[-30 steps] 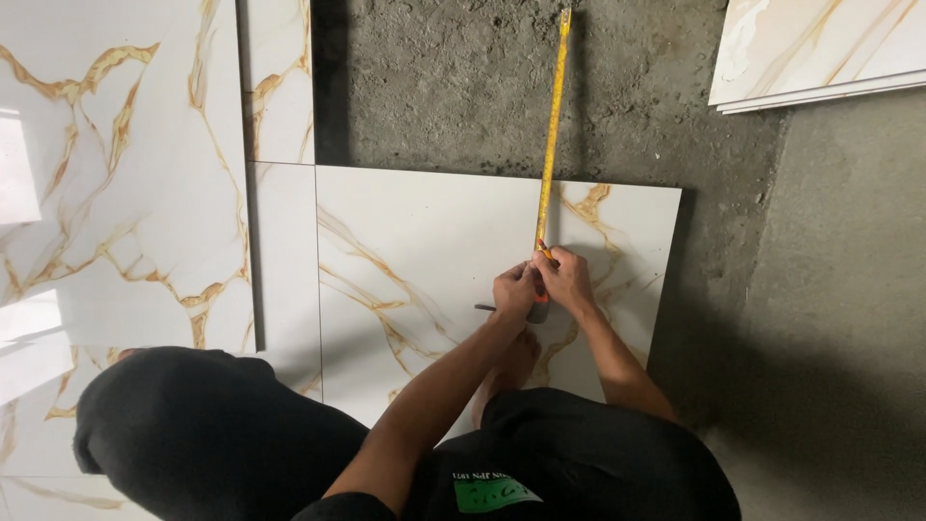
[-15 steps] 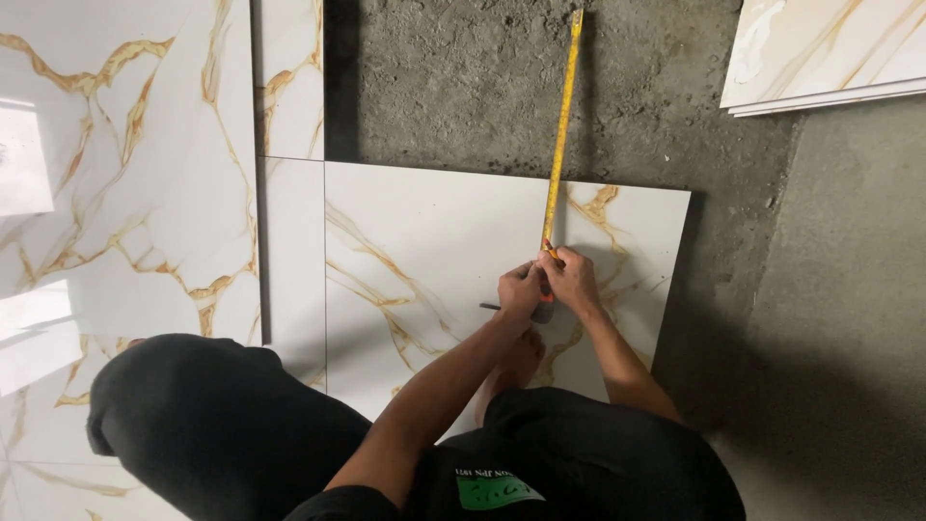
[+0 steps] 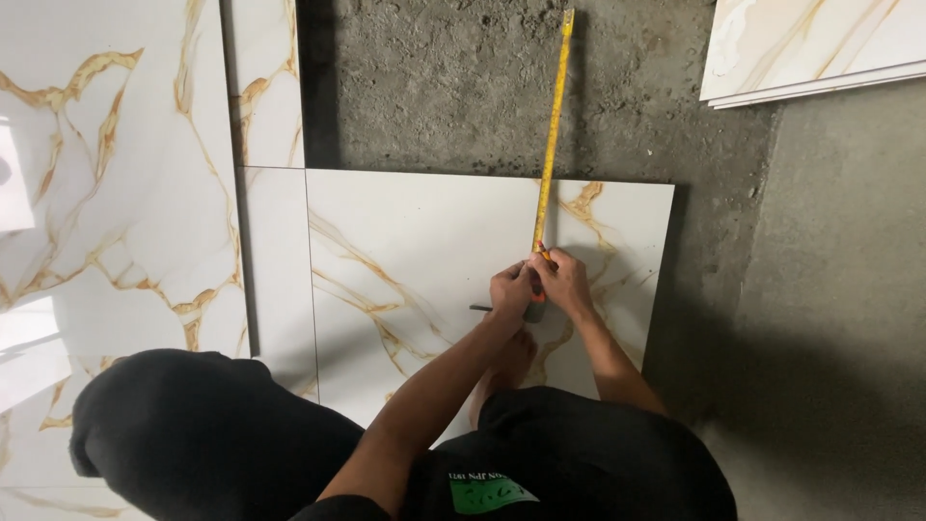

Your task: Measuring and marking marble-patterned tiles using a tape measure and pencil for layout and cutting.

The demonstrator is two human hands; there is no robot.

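A yellow tape measure [image 3: 552, 135] runs straight up from the two hands, across the far part of the loose white tile with gold veining [image 3: 415, 260] and out over the rough grey mortar bed [image 3: 434, 87] beyond the tile's far edge. The right hand [image 3: 564, 283] is pinched shut on the tape where it meets the tile, and the left hand [image 3: 511, 289] sits touching it, closed around a thin dark marking tool [image 3: 487, 309], probably a pencil, though it is too small to be sure. To mark well here, I judge the tape should stay taut and square to the tile's far edge, the right thumb pressing it flat while the mark goes exactly at the reading. The tape's case is hidden under the hands, its graduations are unreadable, and the tile's near edge is covered by the person's dark-clad knees [image 3: 203, 434].
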